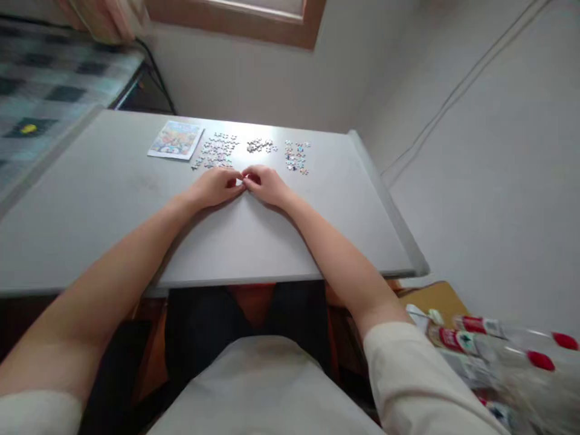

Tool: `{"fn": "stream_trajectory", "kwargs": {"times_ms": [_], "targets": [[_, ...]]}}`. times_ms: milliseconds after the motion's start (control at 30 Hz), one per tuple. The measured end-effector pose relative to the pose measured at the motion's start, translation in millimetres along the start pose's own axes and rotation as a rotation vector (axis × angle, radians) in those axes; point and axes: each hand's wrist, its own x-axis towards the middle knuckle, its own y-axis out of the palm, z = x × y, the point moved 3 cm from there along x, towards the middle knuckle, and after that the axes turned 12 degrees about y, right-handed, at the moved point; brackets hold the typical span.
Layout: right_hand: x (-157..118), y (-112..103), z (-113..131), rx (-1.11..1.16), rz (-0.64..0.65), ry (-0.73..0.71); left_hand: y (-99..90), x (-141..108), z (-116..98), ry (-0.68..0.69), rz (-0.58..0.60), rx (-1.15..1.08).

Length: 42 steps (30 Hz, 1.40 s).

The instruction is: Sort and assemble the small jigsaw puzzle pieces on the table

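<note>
The left hand [218, 186] and right hand [269, 185] are meeting mid-frame, pinching something or not, I cannot tell, while puzzle pieces [259, 145] are sitting upper middle in bunches, likely for easy finding.

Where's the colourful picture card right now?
In the head view, the colourful rectangular picture card lies near the far edge of the white table, left of centre, beside the leftmost cluster of small jigsaw pieces.

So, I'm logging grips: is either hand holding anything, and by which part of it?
It cannot be told: the bare left hand and bare right hand meet at the fingertips over the white rectangular table, hiding anything small between them.
</note>
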Motion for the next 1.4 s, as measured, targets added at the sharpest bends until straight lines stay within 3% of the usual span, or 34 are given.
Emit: {"fn": "stream_trajectory", "kwargs": {"times_ms": [1400], "targets": [[-3.5, 2.0, -0.8, 0.009, 0.0, 0.029, 1.7, -1.2, -1.8, 0.014, 0.005, -0.047]]}}
